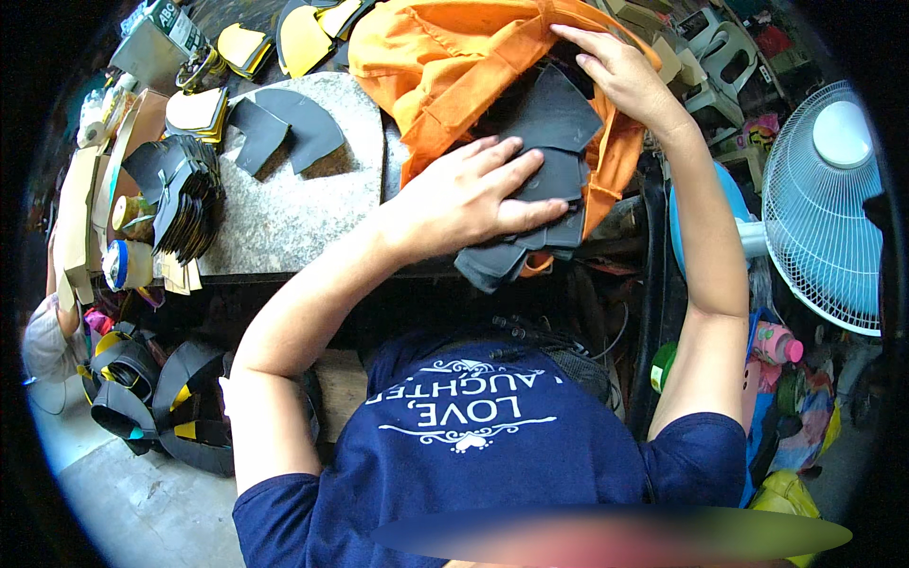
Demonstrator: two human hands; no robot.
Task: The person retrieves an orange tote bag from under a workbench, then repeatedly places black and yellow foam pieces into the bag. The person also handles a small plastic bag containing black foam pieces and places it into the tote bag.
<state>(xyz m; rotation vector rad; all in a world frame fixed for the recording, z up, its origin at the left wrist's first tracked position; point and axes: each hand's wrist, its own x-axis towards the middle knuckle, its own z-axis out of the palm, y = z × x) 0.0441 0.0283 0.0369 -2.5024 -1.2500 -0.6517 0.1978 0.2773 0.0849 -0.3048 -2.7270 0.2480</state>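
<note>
My left hand (473, 197) lies over dark grey cut pieces (557, 185), its fingers spread and pressed lightly on them. These flat, curved-edge pieces overlap in a loose heap at the mouth of an orange cloth bag (426, 66), and some hang toward the table's front edge. Farther off on the right, my right hand (620, 78) reaches to the bag's upper rim, with fingers stretched out against the orange cloth. Part of the heap is hidden under my left hand and inside the cloth.
Two dark cut pieces (301, 128) lie on the grey stone slab (312, 222). Left of it stand a tied stack of dark pieces (180, 194) and a cardboard box (93, 204). Yellow-and-black pieces (305, 40) sit behind. A blue-and-white fan (824, 208) stands at right.
</note>
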